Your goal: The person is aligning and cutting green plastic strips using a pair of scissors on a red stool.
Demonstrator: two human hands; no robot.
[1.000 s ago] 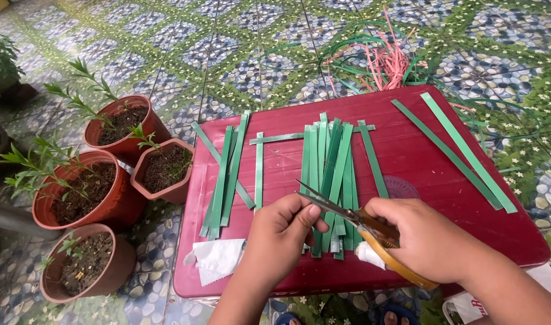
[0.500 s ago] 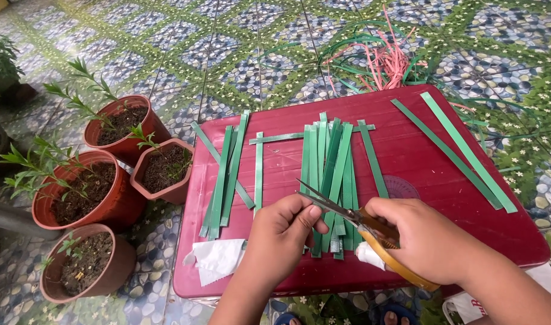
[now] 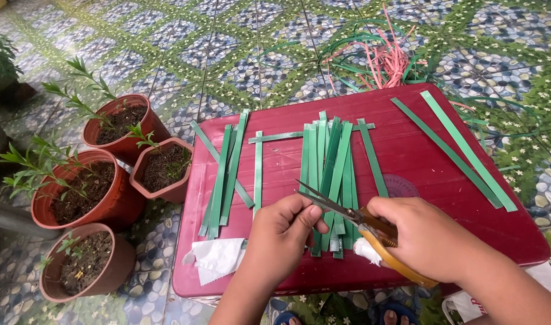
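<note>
My right hand (image 3: 429, 238) grips yellow-handled scissors (image 3: 347, 215) whose blades stand open, pointing left over a bundle of green strips (image 3: 331, 168). My left hand (image 3: 281, 232) is closed just left of the blades, its fingertips pinching the near ends of the strips. All this lies on a red table (image 3: 408, 138). A second group of green strips (image 3: 224, 171) lies to the left, and two long green strips (image 3: 462, 147) lie at the right.
Several clay pots with small plants (image 3: 116, 129) stand on the patterned floor left of the table. A white crumpled paper (image 3: 214, 259) hangs at the table's near left corner. A tangle of pink and green strips (image 3: 387, 57) lies beyond the table.
</note>
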